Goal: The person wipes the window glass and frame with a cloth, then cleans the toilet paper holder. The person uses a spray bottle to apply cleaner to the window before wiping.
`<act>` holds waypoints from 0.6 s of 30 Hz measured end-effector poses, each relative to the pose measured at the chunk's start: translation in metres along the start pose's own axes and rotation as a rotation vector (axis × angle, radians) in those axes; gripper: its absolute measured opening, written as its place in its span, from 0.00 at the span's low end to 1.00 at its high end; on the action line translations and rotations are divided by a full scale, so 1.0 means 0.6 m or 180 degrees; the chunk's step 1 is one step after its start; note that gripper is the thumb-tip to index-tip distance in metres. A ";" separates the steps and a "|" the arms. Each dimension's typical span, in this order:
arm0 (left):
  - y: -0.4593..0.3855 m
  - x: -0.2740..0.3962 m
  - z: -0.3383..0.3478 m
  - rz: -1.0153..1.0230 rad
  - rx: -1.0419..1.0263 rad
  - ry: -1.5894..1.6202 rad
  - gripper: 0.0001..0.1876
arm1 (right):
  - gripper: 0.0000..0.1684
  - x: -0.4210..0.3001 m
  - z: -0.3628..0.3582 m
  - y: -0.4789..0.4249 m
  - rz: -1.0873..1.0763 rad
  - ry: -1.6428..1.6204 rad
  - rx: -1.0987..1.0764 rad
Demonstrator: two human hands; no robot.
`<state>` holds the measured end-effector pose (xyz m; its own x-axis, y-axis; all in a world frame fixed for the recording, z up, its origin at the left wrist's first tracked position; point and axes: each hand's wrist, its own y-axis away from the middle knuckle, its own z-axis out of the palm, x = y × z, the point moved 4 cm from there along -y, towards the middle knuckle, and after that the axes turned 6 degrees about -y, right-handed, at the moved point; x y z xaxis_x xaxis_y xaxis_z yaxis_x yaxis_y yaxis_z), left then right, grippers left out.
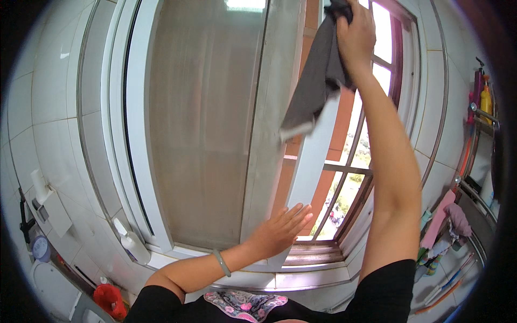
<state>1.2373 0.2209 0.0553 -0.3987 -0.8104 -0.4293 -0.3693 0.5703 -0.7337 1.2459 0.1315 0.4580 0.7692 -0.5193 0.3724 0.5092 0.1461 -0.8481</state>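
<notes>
My right hand (357, 40) is raised high at the upper right and grips a dark grey cloth (319, 84), which hangs down over the white window frame edge. Some of the cloth's lower end is blurred. My left hand (280, 230) is held low with its fingers extended, near the bottom of the white sash frame (313, 161); whether it touches the frame cannot be told. A bangle circles the left wrist. A window pane (202, 133), cloudy with streaks, fills the middle left. Behind the cloth the window stands open on a barred grille (347, 167).
A white spray bottle (135, 244) stands on the sill at left. Below it is a red container (109, 300). At right, a metal rack (478, 194) carries hanging cloths (438, 218), with a yellow pump bottle (486, 97) above. Tiled walls flank the window.
</notes>
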 end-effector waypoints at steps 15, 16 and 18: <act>-0.001 -0.005 -0.034 -0.0050 0.0607 0.0802 0.34 | 0.30 0.019 -0.020 0.109 -0.0492 -0.0094 -0.0769; 0.004 -0.011 -0.049 -0.0004 0.0989 0.0622 0.34 | 0.29 -0.005 -0.040 0.154 -0.0229 -0.0357 -0.0956; -0.006 -0.013 -0.073 -0.0001 0.1482 0.0460 0.33 | 0.30 -0.035 -0.086 0.233 0.0064 -0.0346 -0.1233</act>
<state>1.2050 0.2309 0.0841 -0.5234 -0.7649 -0.3755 0.0321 0.4227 -0.9057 1.2808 0.1193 0.3122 0.8246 -0.4243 0.3743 0.3264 -0.1837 -0.9272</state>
